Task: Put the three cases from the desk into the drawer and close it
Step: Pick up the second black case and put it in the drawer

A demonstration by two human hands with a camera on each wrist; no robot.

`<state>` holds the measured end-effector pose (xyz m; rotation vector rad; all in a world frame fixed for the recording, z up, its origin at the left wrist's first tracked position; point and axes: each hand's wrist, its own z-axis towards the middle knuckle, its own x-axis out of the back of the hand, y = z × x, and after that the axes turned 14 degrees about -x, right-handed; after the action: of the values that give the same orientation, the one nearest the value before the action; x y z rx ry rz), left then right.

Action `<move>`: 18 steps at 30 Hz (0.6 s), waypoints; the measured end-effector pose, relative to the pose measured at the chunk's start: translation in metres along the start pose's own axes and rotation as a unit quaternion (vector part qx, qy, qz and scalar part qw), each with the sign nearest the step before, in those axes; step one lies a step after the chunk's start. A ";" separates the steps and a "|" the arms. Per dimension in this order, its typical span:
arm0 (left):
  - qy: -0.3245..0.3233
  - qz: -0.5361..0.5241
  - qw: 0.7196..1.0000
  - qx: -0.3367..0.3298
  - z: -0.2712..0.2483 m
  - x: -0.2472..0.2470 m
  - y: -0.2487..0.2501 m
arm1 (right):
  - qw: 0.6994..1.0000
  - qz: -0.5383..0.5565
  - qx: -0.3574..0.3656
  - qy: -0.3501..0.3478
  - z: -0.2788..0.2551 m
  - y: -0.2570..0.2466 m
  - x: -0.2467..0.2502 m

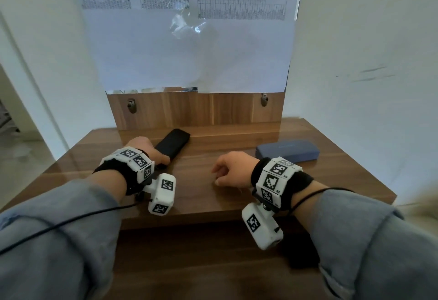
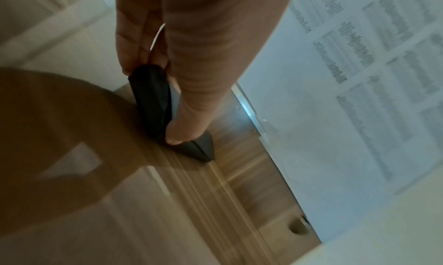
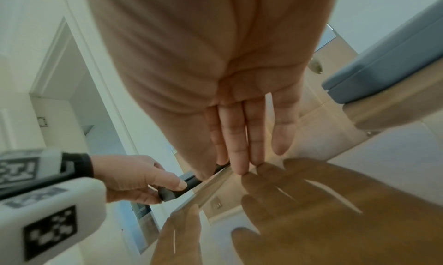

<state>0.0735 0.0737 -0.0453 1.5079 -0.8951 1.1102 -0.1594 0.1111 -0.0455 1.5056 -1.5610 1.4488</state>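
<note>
A black case (image 1: 173, 144) lies at an angle on the back left of the wooden desk (image 1: 201, 195). My left hand (image 1: 157, 157) grips its near end, thumb on top and fingers under the edge; the left wrist view shows the black case (image 2: 153, 98) tilted up off the wood. A blue-grey case (image 1: 288, 151) lies flat at the back right. My right hand (image 1: 224, 173) holds nothing, and its fingertips (image 3: 241, 166) touch the desktop left of the blue-grey case (image 3: 383, 68). A dark shape (image 1: 303, 252) lies below the desk's front edge, half hidden by my right wrist camera.
A wooden back panel (image 1: 196, 110) with two metal knobs rises behind the desk, under paper sheets (image 1: 189, 46) on a mirror. White walls flank both sides. A lower wooden surface (image 1: 201, 264) extends beneath the front edge. A doorway opens to the left.
</note>
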 end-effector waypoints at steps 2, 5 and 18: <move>-0.012 0.002 1.000 -0.028 -0.013 0.001 0.011 | 1.000 0.002 -0.001 0.018 -0.003 0.002 -0.002; -0.025 0.021 0.997 -0.076 -0.036 0.004 0.030 | 0.998 0.016 -0.001 0.067 -0.014 0.009 0.001; -0.095 0.038 0.951 -0.292 -0.151 0.007 0.102 | 0.990 -0.106 -0.049 0.079 -0.098 0.058 0.023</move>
<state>-0.0497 0.2006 0.0005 1.0987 -1.2904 0.6689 -0.2469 0.1812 -0.0156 1.4163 -1.3157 1.3171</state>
